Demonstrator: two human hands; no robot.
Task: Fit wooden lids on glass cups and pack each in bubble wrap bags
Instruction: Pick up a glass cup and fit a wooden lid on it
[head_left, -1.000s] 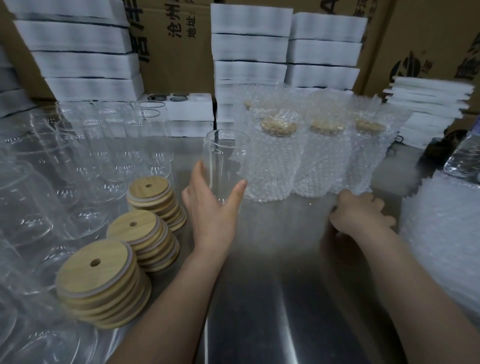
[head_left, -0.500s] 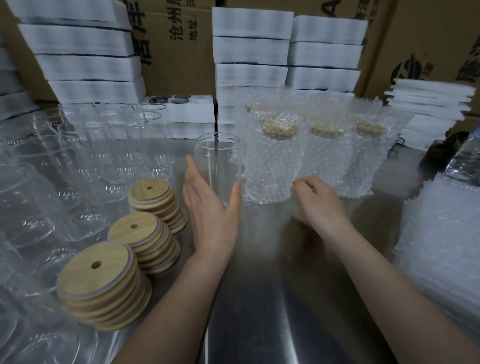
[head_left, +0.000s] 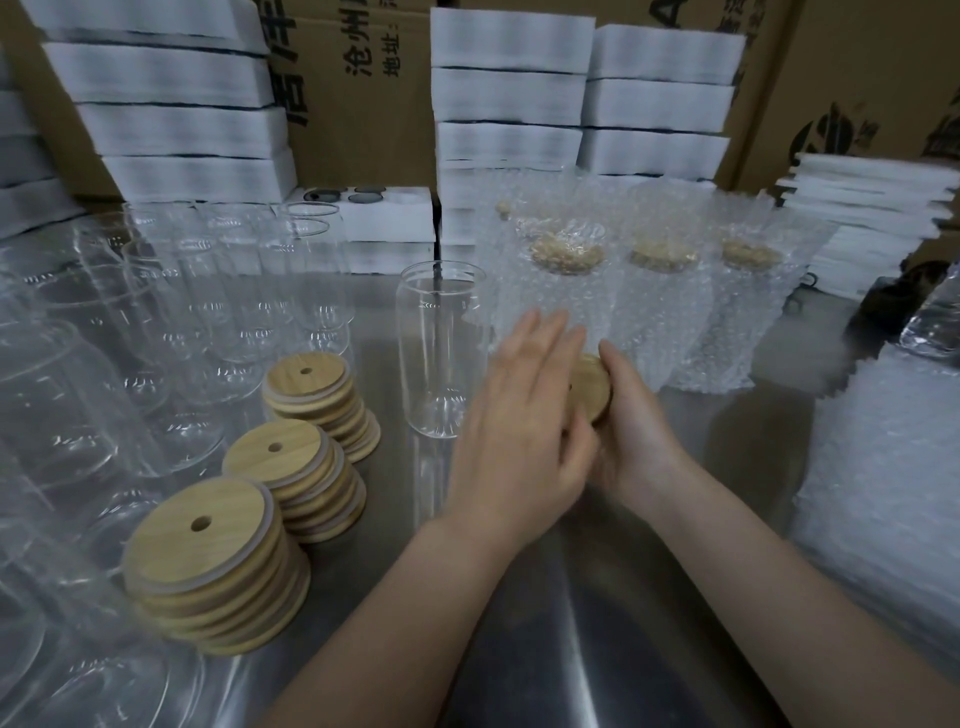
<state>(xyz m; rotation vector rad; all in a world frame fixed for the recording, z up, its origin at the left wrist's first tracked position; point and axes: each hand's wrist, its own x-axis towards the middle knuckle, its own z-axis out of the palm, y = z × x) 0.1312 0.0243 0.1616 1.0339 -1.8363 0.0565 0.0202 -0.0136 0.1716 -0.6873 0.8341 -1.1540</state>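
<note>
Currently the one wooden lid (head_left: 592, 387) in play sits in your right hand (head_left: 639, 436), whose fingers curl under and around its rim. The disc is tilted, with its flat face turned up and toward you and its small hole just showing at the edge of your other hand. Your left hand (head_left: 514, 431) is spread flat with straight fingers, laid over the lid's left part. The blur hides whether it presses on the wood. Just left of both hands stands one bare glass cup (head_left: 441, 358), upright on the steel table (head_left: 597, 623), long axis vertical, mouth up and uncovered, touching neither hand. Further left you have three stacks of lids, near (head_left: 208, 561), middle (head_left: 291, 473) and far (head_left: 319, 400), all lying flat with their holes facing up. Beyond them is a crowd of empty glasses (head_left: 171, 322), too overlapped to count. Behind your hands three wrapped cups stand upright in a row, left (head_left: 566, 291), centre (head_left: 662, 291) and right (head_left: 750, 291), each with a lid visible through the bubbles. A pile of bubble wrap bags (head_left: 883, 467) lies at your right. White foam blocks (head_left: 509, 104) and thin foam sheets (head_left: 872, 223) are stacked at the back, against cardboard boxes (head_left: 358, 104).
</note>
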